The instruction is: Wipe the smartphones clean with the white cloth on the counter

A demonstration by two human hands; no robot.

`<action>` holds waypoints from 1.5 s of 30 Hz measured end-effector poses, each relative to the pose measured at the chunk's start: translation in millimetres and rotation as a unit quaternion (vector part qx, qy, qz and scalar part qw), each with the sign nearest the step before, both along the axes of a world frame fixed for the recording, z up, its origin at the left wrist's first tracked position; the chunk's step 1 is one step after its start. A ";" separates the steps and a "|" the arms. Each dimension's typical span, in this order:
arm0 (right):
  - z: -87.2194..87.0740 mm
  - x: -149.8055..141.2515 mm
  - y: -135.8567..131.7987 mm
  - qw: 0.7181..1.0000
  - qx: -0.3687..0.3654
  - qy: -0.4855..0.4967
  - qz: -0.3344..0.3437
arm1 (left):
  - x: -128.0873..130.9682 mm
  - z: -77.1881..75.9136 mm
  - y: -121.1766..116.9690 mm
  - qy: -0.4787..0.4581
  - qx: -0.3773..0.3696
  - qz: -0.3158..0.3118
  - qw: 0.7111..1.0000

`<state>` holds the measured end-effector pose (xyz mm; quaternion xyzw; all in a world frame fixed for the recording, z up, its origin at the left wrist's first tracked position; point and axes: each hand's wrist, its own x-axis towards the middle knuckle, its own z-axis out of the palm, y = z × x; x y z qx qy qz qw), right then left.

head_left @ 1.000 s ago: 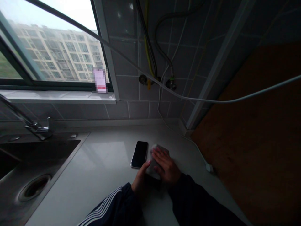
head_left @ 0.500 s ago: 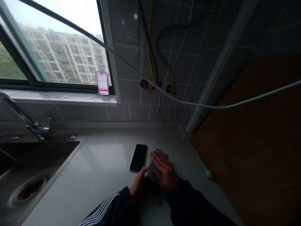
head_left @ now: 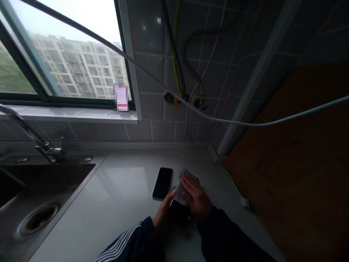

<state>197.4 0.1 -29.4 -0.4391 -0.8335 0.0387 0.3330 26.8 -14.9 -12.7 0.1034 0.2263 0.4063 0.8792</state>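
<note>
Two grips (head_left: 163,210) (head_left: 195,196), one cloth (head_left: 182,187), one faucet (head_left: 45,147)

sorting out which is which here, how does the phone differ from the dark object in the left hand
The phone lies on the counter; the dark object is held in the left hand. The phone shows nearly whole; the dark object is partly hidden by a grey cloth. Both look black on top.

- Your left sleeve (head_left: 145,238) is dark navy, with parallel white stripes (head_left: 121,238) along it.
- Your right sleeve (head_left: 231,236) looks nearly black.
</note>
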 end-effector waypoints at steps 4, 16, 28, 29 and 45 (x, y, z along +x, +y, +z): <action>-0.2 -0.1 0.0 0.989 0.015 -0.043 0.143 | -1.3 -0.2 0.9 -0.006 -0.005 0.039 0.999; 2.1 -0.2 1.1 0.998 0.034 -0.013 0.049 | 2.2 2.6 -4.8 -0.019 0.020 -0.011 1.000; 2.3 0.5 2.6 0.998 0.024 -0.018 0.060 | 1.4 -12.2 -2.6 -0.050 0.013 -0.006 0.999; 2.7 0.7 2.8 0.999 0.025 -0.008 0.035 | 1.4 -11.7 -2.8 -0.043 0.011 -0.013 0.999; 0.4 0.7 2.4 0.999 0.013 0.008 0.050 | -1.8 -8.8 -2.5 0.002 0.020 -0.025 0.999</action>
